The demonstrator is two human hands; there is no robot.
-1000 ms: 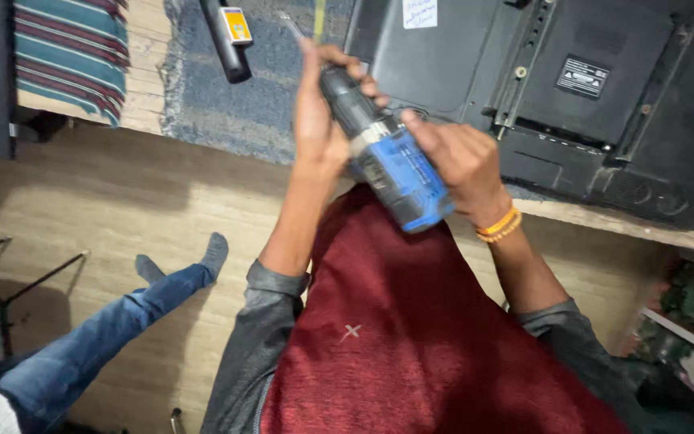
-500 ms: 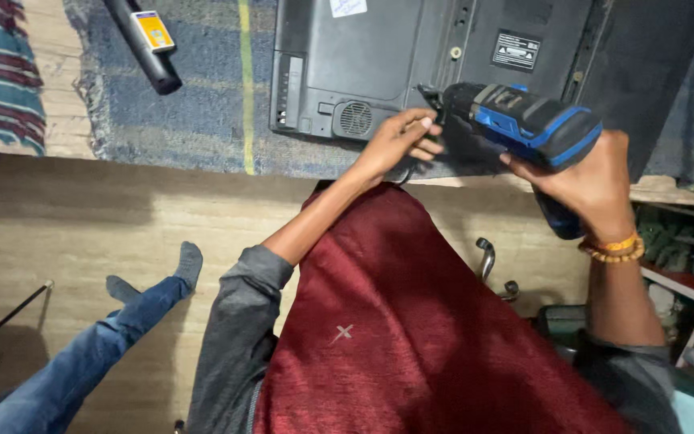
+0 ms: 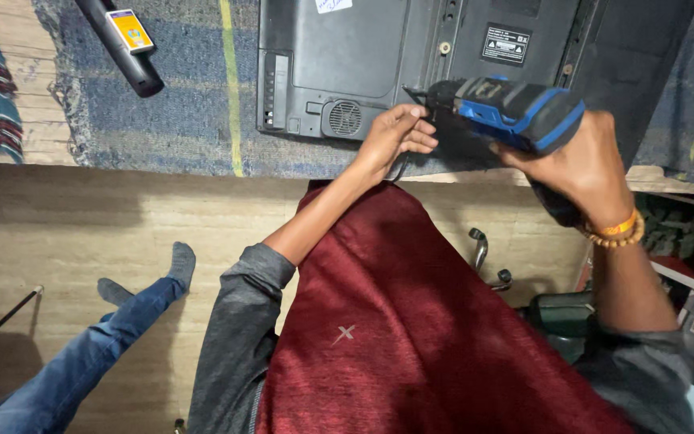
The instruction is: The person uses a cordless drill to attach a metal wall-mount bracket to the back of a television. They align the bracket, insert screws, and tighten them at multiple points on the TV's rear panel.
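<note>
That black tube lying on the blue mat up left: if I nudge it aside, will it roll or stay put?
The black tube looks round and rigid, so a sideways nudge would probably roll it. The woven blue mat under it looks rough, which should slow it. The yellow-labelled box lying on it would likely slip off first.

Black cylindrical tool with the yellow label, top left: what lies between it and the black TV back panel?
Head view: only the blue woven mat with its yellow stripe lies between the black cylindrical tool and the black TV back panel.
</note>
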